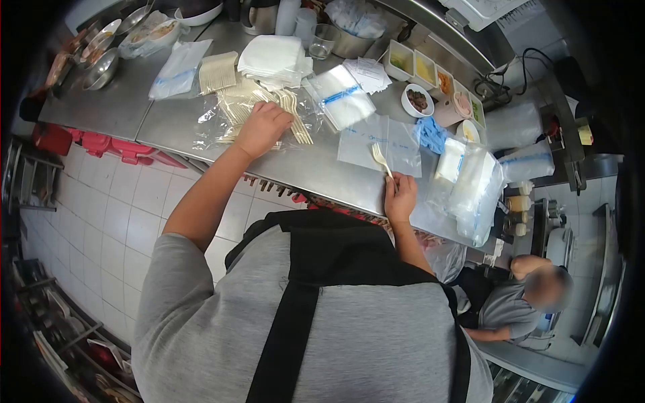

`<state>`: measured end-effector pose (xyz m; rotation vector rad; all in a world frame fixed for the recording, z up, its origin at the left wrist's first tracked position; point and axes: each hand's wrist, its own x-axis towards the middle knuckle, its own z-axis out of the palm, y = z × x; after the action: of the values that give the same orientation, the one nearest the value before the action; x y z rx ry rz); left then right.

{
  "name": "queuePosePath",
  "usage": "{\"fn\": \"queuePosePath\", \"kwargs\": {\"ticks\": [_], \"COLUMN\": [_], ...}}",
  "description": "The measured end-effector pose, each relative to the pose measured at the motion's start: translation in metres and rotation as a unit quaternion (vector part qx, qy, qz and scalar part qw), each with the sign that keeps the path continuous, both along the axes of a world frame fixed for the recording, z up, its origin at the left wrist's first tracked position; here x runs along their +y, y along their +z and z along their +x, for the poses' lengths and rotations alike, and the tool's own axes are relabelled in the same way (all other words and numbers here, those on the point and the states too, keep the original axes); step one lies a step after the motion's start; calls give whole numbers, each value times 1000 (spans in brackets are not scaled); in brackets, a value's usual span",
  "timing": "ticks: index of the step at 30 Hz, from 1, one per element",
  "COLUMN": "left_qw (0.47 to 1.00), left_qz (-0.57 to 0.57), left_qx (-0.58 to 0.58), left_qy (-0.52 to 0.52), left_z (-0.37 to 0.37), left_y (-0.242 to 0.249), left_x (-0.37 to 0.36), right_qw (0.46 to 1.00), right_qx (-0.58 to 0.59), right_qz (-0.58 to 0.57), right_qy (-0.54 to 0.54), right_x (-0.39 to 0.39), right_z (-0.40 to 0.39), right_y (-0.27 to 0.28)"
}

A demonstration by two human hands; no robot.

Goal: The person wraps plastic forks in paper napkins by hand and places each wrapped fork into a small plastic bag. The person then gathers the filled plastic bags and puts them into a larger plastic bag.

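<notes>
The cream-coloured plastic fork (383, 160) is over the flat, clear plastic bag with blue lettering (351, 149), its handle pinched by the right hand (401, 195). Holding only this handle seems good, so fingers avoid the tines. The left hand (264, 127) curls over a pile of cream plastic forks (234, 107) on the grey steel tabletop (322, 171); its grip I cannot tell.

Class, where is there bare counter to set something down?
Bare counter shows at left, between the metal bowl and the plastic packet, and along the front edge, between the fork pile and the flat clear bag. Crowded: around the napkins and food tubs.
</notes>
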<state>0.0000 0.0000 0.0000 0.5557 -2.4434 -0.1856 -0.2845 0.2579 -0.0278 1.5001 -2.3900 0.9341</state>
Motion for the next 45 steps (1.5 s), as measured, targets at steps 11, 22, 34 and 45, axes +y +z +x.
{"fn": "queuePosePath", "kwargs": {"ticks": [11,22,34,45], "left_qw": [964,945,978,994], "left_qz": [61,88,153,97], "left_qx": [29,40,97,42], "left_qy": [-257,-312,-104,-37], "left_z": [-83,-177,-62,-98], "left_y": [72,-5,35,53], "left_x": [70,98,48,15], "right_qw": [999,990,985,969], "right_qx": [-29,-118,-8,0], "right_qz": [-19,-63,3,23], "right_qy": [-16,-40,174,247], "right_x": [0,28,-23,-36], "right_z": [0,-1,21,6], "right_y": [0,29,36,32]}}
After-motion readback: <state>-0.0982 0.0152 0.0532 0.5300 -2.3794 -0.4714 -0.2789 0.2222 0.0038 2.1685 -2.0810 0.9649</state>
